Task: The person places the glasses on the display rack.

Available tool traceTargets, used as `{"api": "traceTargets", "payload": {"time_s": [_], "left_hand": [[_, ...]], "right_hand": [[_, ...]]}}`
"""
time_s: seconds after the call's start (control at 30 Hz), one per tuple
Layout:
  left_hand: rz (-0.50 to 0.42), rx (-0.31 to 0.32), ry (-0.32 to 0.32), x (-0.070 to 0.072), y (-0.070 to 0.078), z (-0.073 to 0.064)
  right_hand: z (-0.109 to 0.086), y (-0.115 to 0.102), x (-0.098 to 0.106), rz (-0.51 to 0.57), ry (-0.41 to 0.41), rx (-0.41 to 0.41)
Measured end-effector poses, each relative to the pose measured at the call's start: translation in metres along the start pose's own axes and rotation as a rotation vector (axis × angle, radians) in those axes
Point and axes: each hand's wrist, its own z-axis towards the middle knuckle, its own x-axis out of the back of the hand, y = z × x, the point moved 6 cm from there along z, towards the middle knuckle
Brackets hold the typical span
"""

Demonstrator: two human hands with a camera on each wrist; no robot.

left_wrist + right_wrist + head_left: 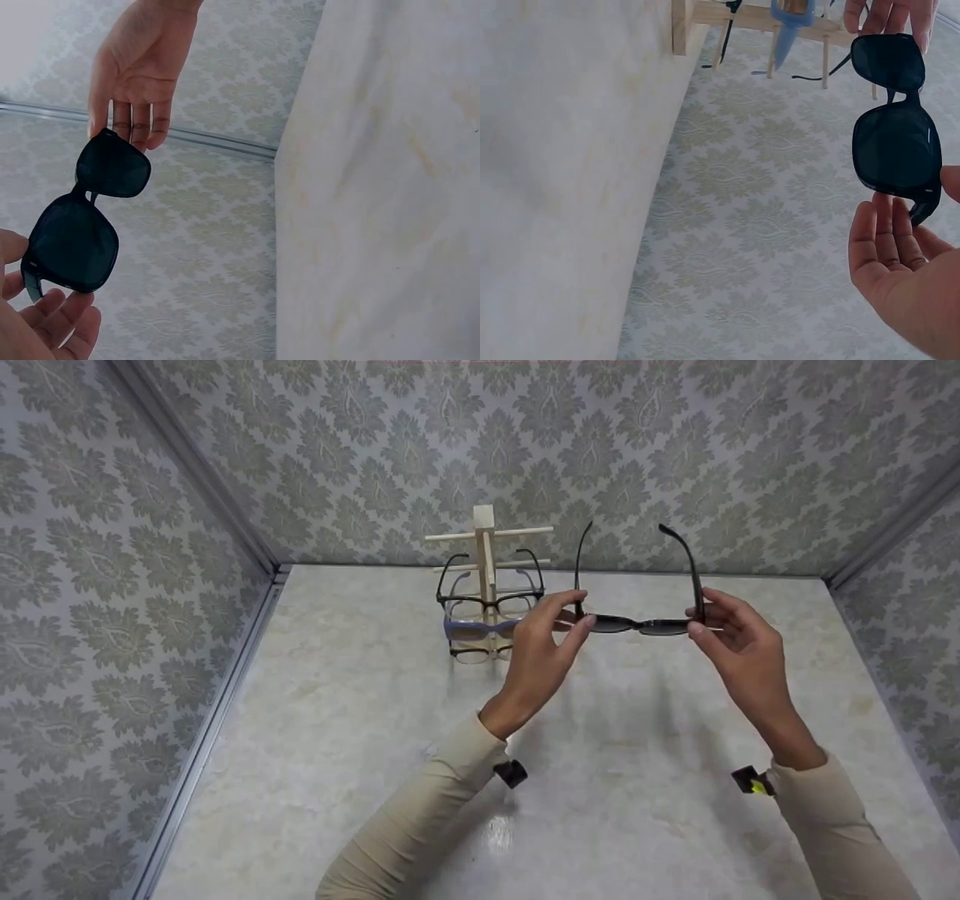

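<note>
Black sunglasses [664, 627] with dark lenses are held up above the table, their temples unfolded and pointing away from the person. My left hand [541, 649] pinches the frame's left end between thumb and fingers, at the hinge. At the opposite hinge, the thumb and fingers of my right hand [742, 649] pinch the other end. Both dark lenses [75, 244] face the left wrist view. In the right wrist view the sunglasses [897, 146] hang between the two hands. Just left of my left hand is a wooden eyewear stand [484, 517], partly hidden by that hand.
The stand carries black-framed glasses [489, 601], blue-framed sunglasses [469, 630] and dark-framed glasses [471, 657] lower down. Its top rod [525, 532] bears no glasses. A pale marbled table [360, 720] lies below, with patterned wall panels [495, 450] behind and at both sides.
</note>
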Motion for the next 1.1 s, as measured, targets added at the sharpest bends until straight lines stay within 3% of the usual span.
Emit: {"api": "traceTargets", "payload": {"time_s": [0.67, 1.1], "left_hand": [[0.02, -0.04, 0.048, 0.046, 0.038, 0.02], [0.053, -0.024, 0.082, 0.087, 0.047, 0.024]], "right_hand": [[0.018, -0.046, -0.018, 0.07, -0.018, 0.108], [0.035, -0.068, -0.047, 0.137, -0.055, 0.167]]}}
